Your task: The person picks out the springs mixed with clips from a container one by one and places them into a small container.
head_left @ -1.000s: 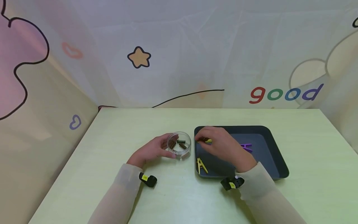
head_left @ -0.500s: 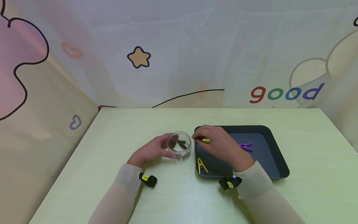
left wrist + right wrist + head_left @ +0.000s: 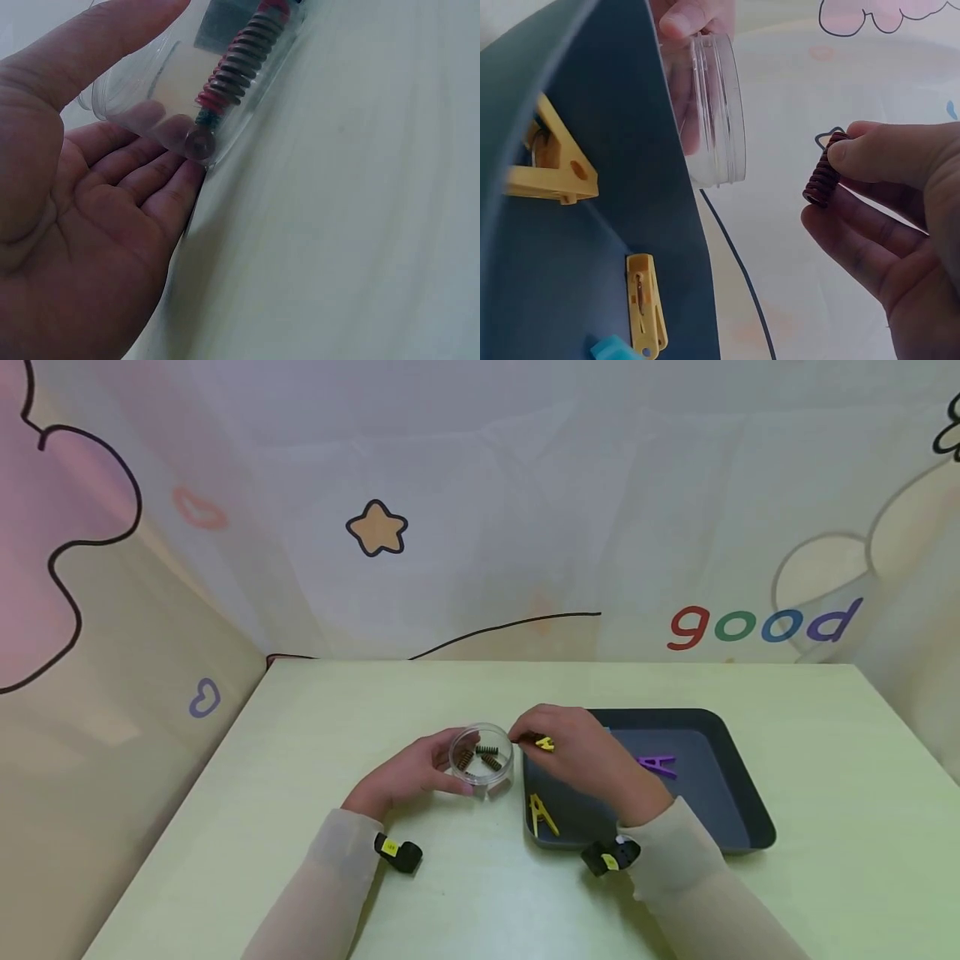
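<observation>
My left hand (image 3: 411, 772) grips a clear round jar (image 3: 482, 782) from its left side, thumb in front, on the table. Several dark coil springs (image 3: 487, 750) lie inside the jar; the left wrist view shows a spring (image 3: 241, 60) through its wall. Just right of the jar's rim, above the dark tray's left edge, is my right hand (image 3: 581, 758). Between thumb and fingers it pinches a dark reddish coil spring (image 3: 825, 176), best seen in the right wrist view. From the head, this spring is mostly hidden by the fingers.
A dark grey tray (image 3: 708, 793) stands right of the jar, under my right hand. In it lie a yellow clothespin (image 3: 542, 814), another yellow clothespin (image 3: 545, 743), a purple clothespin (image 3: 657, 765) and a light blue piece (image 3: 615, 349). A curtain (image 3: 487, 527) hangs behind the table.
My right hand has moved slightly left, closer to the jar, with the spring pinched. The left hand and jar stay in place. The head view has tilted slightly up.
</observation>
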`<state>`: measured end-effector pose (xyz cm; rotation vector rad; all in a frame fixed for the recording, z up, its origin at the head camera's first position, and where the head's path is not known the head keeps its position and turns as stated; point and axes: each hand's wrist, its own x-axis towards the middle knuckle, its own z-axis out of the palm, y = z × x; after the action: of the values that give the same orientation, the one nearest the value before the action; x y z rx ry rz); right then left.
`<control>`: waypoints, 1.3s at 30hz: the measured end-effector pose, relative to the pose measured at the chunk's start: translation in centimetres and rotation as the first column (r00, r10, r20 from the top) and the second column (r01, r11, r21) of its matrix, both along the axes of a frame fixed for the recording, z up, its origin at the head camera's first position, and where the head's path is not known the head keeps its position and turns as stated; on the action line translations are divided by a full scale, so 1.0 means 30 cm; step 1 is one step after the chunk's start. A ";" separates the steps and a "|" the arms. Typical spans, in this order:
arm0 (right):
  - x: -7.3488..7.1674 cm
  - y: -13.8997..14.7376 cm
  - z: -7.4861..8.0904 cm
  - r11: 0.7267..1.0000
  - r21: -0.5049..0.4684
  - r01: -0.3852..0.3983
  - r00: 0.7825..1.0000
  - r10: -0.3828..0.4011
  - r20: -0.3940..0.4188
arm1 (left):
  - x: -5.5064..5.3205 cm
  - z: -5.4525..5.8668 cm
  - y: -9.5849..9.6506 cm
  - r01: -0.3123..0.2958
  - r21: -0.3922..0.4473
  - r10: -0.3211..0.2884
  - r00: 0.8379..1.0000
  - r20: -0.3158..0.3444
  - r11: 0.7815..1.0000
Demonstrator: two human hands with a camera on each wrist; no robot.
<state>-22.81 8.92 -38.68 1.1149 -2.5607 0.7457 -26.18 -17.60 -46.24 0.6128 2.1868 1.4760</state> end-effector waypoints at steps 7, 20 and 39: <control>0.000 -0.018 0.014 1.000 0.018 -0.006 1.000 0.006 -0.010 | 0.008 0.002 0.003 -0.007 -0.001 0.007 1.000 0.004 1.000; -0.017 -0.049 0.026 0.999 0.047 -0.018 1.000 0.018 -0.003 | -0.004 0.009 0.004 -0.022 -0.008 0.022 1.000 -0.001 1.000; -0.010 -0.118 0.000 0.985 0.169 -0.024 0.982 -0.009 0.189 | 0.005 0.006 0.001 -0.001 0.031 0.001 1.000 0.020 1.000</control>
<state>-23.11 5.38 -38.69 1.1550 -2.8273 0.6741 -26.03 -17.58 -46.05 0.6044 2.1527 1.5126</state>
